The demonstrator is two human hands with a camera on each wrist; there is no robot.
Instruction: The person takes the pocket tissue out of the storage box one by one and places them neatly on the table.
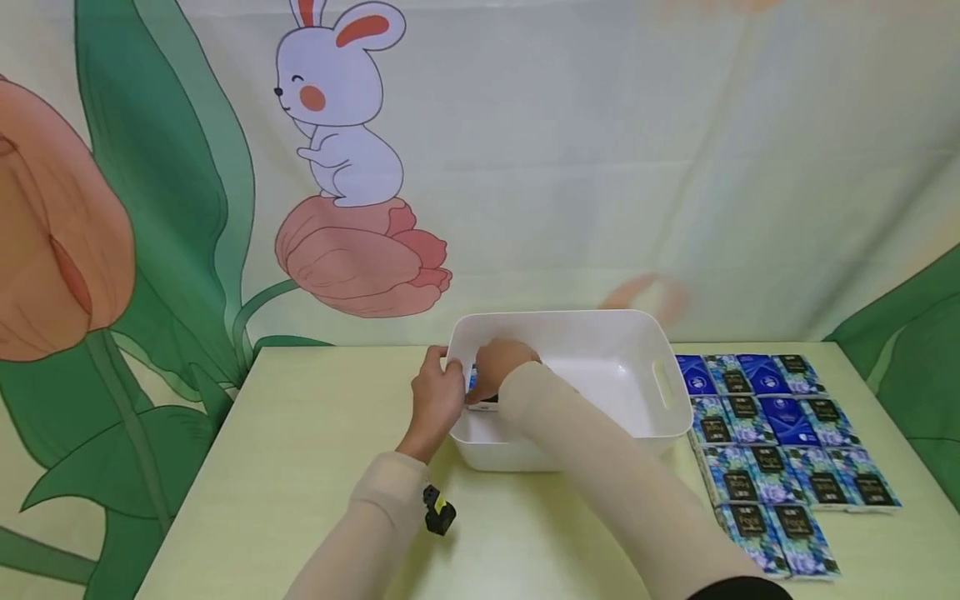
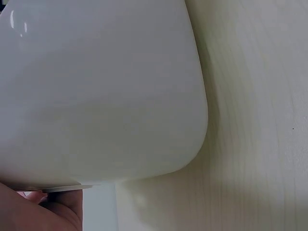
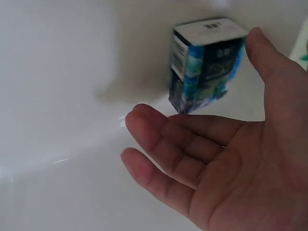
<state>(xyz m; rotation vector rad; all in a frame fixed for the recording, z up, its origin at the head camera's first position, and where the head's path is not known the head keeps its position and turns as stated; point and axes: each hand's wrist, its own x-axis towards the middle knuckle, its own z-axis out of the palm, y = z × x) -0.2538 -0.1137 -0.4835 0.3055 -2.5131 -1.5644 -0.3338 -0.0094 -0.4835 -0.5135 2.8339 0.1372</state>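
A white plastic bin stands at the back middle of the table. My left hand grips its left rim; in the left wrist view the bin's outer wall hides most of that hand. Inside the bin, at the left end, is my right hand. Between its thumb and forefinger it holds a small blue floral tissue pack, thumb at one corner. The other fingers of the right hand are loosely bent, away from the pack. From the head, the hand covers most of the pack.
Rows of similar tissue packs lie flat on the table's right side, most floral, a few plain dark blue. A printed cloth hangs behind the table. A black device sits at my left wrist.
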